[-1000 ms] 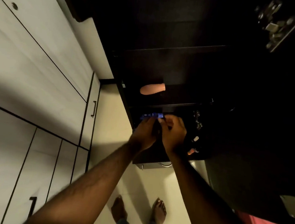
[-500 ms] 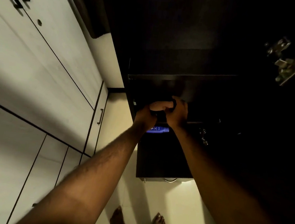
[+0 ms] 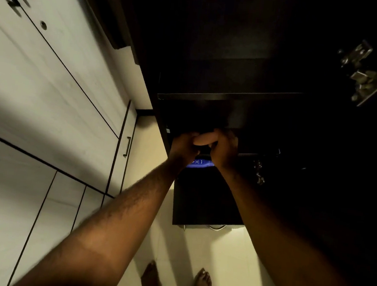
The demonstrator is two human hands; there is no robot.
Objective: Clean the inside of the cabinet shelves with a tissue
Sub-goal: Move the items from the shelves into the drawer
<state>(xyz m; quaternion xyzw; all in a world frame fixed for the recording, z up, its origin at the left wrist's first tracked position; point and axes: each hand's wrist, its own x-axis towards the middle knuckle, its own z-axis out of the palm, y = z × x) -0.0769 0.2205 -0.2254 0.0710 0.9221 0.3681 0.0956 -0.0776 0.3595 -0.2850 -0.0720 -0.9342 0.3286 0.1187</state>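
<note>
Cabinet shelves [image 3: 232, 94]: dark and open, filling the frame from centre out to 3 o'clock. The interior is near black, so dust can't be judged.
Tissue: nowhere to be seen. It may be hidden in a palm or not picked up, and there is no telling which.
Left hand [image 3: 184, 146]: curled round one end of a peach tube [image 3: 205, 138], right at the shelf mouth.
Right hand [image 3: 224, 150]: tight alongside at 3 o'clock, fingers wrapped on the tube's other end. Two hands, one object!
Blue bottle [image 3: 200, 162]: on a lower level, just at 6 o'clock of the knuckles and partly hidden by them.
Risk, the bottle: if a wrist dips, that bottle likely gets knocked to the floor [image 3: 207, 254], down by the bare feet [image 3: 151, 278].
Risk, the tube: it looks smooth and the light is poor, so a loose grip could drop it.
Risk, the hinge [image 3: 258, 171]: bare metal at 4 o'clock of the right hand. A forearm swinging that way could scrape on it.
</note>
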